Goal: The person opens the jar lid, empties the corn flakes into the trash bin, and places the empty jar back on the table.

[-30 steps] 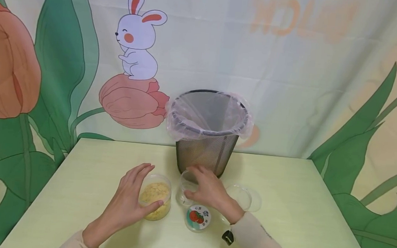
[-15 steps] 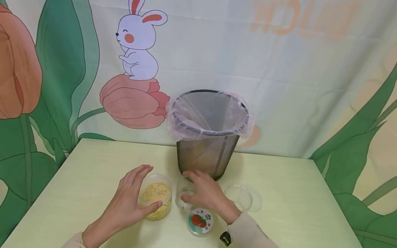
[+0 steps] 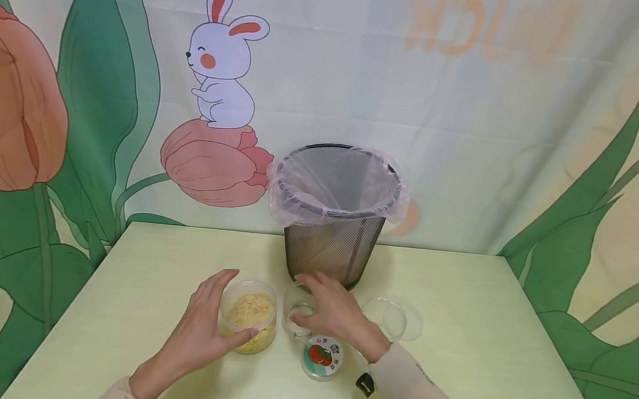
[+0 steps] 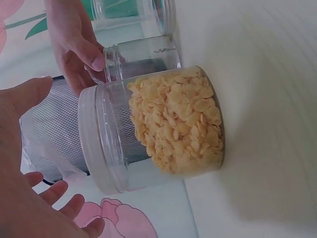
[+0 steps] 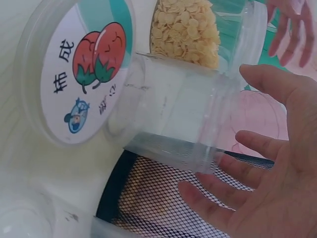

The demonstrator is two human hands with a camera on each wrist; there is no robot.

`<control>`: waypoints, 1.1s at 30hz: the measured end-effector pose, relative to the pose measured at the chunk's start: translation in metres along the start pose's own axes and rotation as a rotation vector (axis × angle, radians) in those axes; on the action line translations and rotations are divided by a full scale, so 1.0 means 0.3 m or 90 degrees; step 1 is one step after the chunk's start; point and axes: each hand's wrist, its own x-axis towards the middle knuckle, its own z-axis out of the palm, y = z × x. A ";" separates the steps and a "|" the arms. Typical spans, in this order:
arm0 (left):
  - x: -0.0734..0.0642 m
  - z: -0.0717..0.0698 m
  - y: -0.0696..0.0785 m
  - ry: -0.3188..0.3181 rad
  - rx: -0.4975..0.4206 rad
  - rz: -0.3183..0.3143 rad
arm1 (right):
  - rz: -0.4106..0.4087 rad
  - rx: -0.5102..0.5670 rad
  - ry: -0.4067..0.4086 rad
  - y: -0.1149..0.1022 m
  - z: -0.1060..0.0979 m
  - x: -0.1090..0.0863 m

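In the head view my left hand (image 3: 205,322) curves around the left side of a clear jar (image 3: 248,316) part-filled with yellow flakes (image 4: 178,119). The left wrist view shows its fingers spread and apart from the jar's pale rim. My right hand (image 3: 336,310) hovers over a clear jar (image 5: 173,109) that has no visible contents. Its fingers are loosely spread beside that jar's rim; whether a fingertip touches is hard to tell. Just in front of this jar lies a round lid (image 3: 322,357) with a red fruit picture.
A black mesh bin (image 3: 329,250) lined with a pink bag (image 3: 296,204) stands behind the jars. Another clear container (image 3: 391,318) is on the pale table (image 3: 453,360), right of my right hand. A printed cloth (image 3: 461,110) hangs behind the table.
The clear jar by my right hand has shifted slightly toward me, and the fruit-picture lid slightly right and nearer. My left hand has drawn a little leftward from the flake jar.
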 end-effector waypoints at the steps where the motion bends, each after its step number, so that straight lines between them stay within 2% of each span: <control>1: -0.001 0.001 -0.003 -0.009 -0.007 -0.012 | -0.001 0.000 0.002 -0.001 -0.004 -0.004; 6: -0.011 0.005 -0.019 -0.071 -0.063 -0.080 | -0.004 -0.004 0.011 -0.011 -0.028 -0.027; 9: -0.016 0.012 -0.033 -0.096 -0.109 -0.106 | -0.010 -0.006 0.017 -0.018 -0.043 -0.043; 16: -0.006 0.048 -0.104 -0.131 -0.218 -0.130 | -0.038 0.000 0.042 -0.037 -0.081 -0.087; 20: -0.003 0.068 -0.148 -0.167 -0.293 -0.137 | -0.053 0.008 0.049 -0.050 -0.098 -0.113; 24: -0.008 0.084 -0.167 -0.204 -0.374 -0.160 | -0.065 0.012 0.061 -0.060 -0.111 -0.138; 28: -0.011 0.103 -0.182 -0.226 -0.387 -0.188 | -0.065 0.012 0.072 -0.066 -0.117 -0.158; 33: -0.017 0.134 -0.203 -0.223 -0.396 -0.195 | -0.067 0.017 0.078 -0.067 -0.118 -0.181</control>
